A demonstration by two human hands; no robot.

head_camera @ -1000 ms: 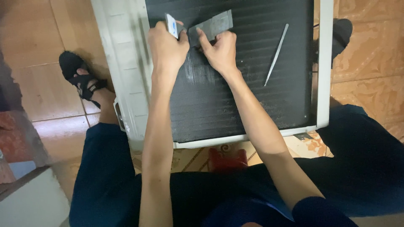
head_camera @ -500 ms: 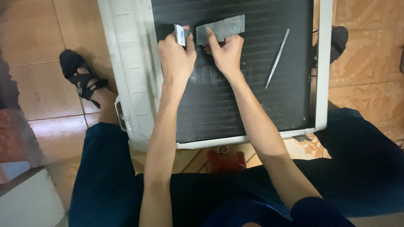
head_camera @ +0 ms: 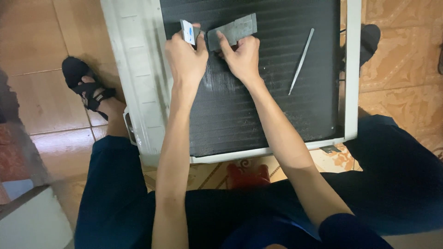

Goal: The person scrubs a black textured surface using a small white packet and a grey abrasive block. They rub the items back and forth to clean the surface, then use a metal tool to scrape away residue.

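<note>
Head view: the left hand [head_camera: 185,59] pinches a small white-and-blue card-like piece [head_camera: 188,33] between closed fingers, upright at the top of the black finned coil [head_camera: 258,110] of a white-framed air-conditioner unit [head_camera: 134,78] lying on the tiled floor [head_camera: 46,55]. The right hand [head_camera: 242,57] presses its fingers flat on a grey metal fin comb [head_camera: 233,30] lying just beside. The comb looks thin, stiff and light (best held by its near edge); the fins look easily bent. A slim metal tweezer [head_camera: 301,61] lies apart, to the right.
</note>
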